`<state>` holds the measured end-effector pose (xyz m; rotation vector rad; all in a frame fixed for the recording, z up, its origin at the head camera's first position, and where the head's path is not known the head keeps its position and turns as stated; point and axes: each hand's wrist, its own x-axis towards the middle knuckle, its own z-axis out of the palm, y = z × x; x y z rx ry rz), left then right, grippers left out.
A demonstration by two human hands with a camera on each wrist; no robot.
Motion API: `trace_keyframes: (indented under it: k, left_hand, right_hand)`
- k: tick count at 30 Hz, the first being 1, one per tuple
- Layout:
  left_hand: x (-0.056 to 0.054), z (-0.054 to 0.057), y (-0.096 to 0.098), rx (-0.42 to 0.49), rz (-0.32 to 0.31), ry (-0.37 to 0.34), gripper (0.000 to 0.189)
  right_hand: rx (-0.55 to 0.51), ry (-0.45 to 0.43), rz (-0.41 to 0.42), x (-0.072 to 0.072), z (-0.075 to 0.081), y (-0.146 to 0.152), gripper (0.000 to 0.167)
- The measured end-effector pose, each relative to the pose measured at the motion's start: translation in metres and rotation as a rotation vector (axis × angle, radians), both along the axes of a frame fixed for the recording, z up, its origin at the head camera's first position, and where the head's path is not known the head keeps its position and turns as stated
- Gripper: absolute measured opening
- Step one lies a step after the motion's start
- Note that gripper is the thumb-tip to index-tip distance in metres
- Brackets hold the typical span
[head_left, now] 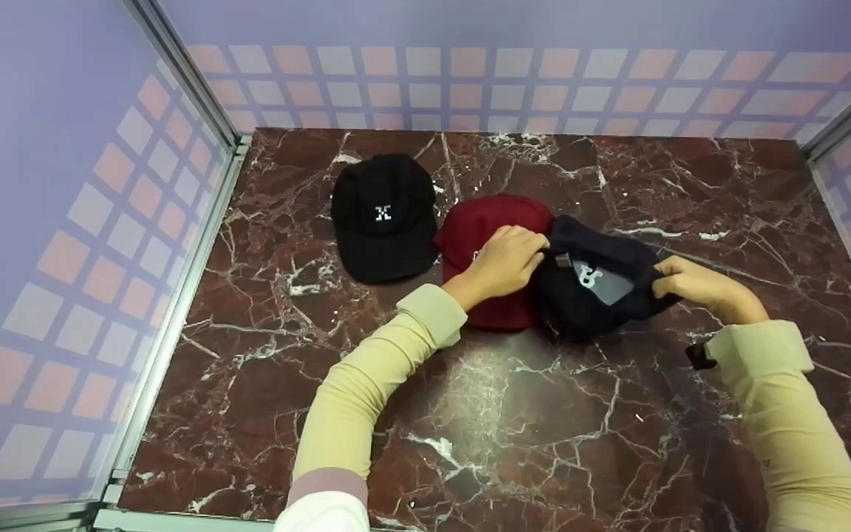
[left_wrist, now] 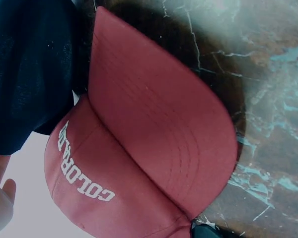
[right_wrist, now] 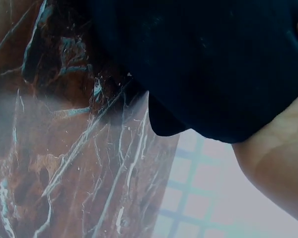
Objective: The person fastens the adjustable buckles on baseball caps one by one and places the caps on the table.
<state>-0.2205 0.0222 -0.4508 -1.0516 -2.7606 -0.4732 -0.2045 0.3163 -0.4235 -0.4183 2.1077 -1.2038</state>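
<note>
Both of my hands hold a dark navy cap (head_left: pixel 580 314), turned so that its inside and a pale patch with a white emblem show. My left hand (head_left: pixel 503 260) pinches its left edge, the forearm reaching across a red cap (head_left: pixel 498 210). On the right edge, the fingers of my right hand (head_left: pixel 691 287) are curled over the fabric. In the left wrist view the red cap (left_wrist: pixel 159 114) shows its brim and white lettering, beside the navy cap (left_wrist: pixel 30 74). Dark cloth of the navy cap (right_wrist: pixel 203 64) fills much of the right wrist view.
A black cap (head_left: pixel 385 185) with a small white emblem lies left of the red one, brim toward me. The brown marble-patterned tabletop (head_left: pixel 544 443) is bounded by purple panels with pink and white squares (head_left: pixel 462 74) and a metal frame (head_left: pixel 174 310).
</note>
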Motion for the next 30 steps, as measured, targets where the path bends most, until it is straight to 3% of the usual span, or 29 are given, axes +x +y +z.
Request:
trace_keyframes:
  k: [6, 12, 15, 17, 23, 30]
  left_hand:
    - [0.001, 0.000, 0.000, -0.050, 0.002, 0.045, 0.026]
    - [0.003, 0.000, 0.001, -0.106, -0.037, 0.092, 0.029]
    - [0.005, 0.000, 0.002, -0.134, -0.065, 0.112, 0.028]
    - [0.006, 0.000, 0.003, -0.147, -0.081, 0.115, 0.027]
    - [0.008, 0.000, 0.006, -0.167, -0.120, 0.111, 0.026]
    - [0.010, 0.000, 0.007, -0.086, -0.133, -0.021, 0.017]
  right_hand:
    - [-0.077, -0.115, 0.136, -0.006, -0.005, 0.003, 0.031]
    - [-0.052, -0.156, 0.202, -0.009, -0.010, 0.003, 0.025]
    - [-0.035, -0.158, 0.243, -0.010, -0.011, 0.001, 0.015]
    - [-0.021, -0.142, 0.258, -0.010, -0.011, -0.001, 0.008]
    - [0.036, -0.016, 0.231, -0.007, -0.006, -0.015, 0.015]
    - [-0.020, 0.087, 0.220, -0.004, 0.008, -0.035, 0.024]
